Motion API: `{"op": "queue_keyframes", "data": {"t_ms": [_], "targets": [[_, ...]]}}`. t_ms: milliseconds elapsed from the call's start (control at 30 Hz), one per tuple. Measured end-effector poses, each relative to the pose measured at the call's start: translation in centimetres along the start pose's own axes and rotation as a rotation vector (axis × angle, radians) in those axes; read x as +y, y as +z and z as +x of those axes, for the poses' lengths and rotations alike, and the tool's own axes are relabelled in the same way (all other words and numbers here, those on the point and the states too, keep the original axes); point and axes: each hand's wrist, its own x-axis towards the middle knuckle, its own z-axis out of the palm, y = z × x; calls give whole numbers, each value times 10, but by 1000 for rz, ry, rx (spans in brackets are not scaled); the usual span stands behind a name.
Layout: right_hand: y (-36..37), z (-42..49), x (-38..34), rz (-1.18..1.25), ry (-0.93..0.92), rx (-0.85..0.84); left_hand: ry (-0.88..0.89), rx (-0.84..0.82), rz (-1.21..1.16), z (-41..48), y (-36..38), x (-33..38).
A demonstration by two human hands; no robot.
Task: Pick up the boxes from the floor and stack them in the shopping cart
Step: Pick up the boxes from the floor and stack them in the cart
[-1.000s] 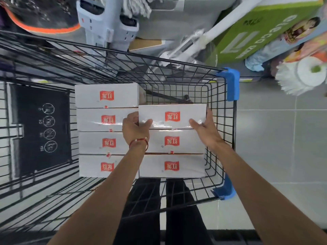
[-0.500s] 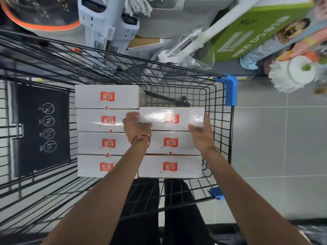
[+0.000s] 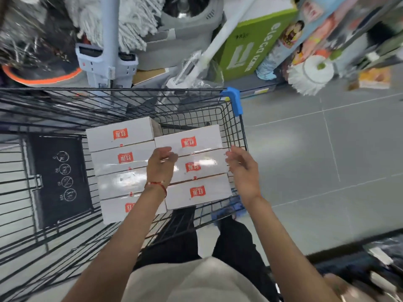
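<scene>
Seven white boxes sit in two tight columns inside the shopping cart, packed flush so more fit on top, I guess. Left hand and right hand flank the right column, fingers loosely curled, holding nothing.

Seven white boxes sit in one cart: four in the left column, three in the right. Each box shows one red label. Two hands are over them, a left hand and a right hand, with one red bracelet on the left wrist. The cart has two blue corner guards on its right side and one black panel with four round icons. Far off stand one green carton and two mop heads.
</scene>
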Motion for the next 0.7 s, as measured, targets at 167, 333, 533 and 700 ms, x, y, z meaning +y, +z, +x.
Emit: {"op": "queue_keyframes", "data": {"t_ms": [167, 333, 533, 700], "targets": [[-49, -29, -2, 149, -34, 29, 150, -152, 63, -57, 29, 24], [-120, -52, 2, 257, -77, 67, 290, -229, 106, -114, 82, 41], [-230, -78, 11, 397, -81, 157, 386, -333, 142, -195, 173, 42], [-331, -92, 25, 435, -67, 235, 410, -466, 191, -255, 264, 33]]}}
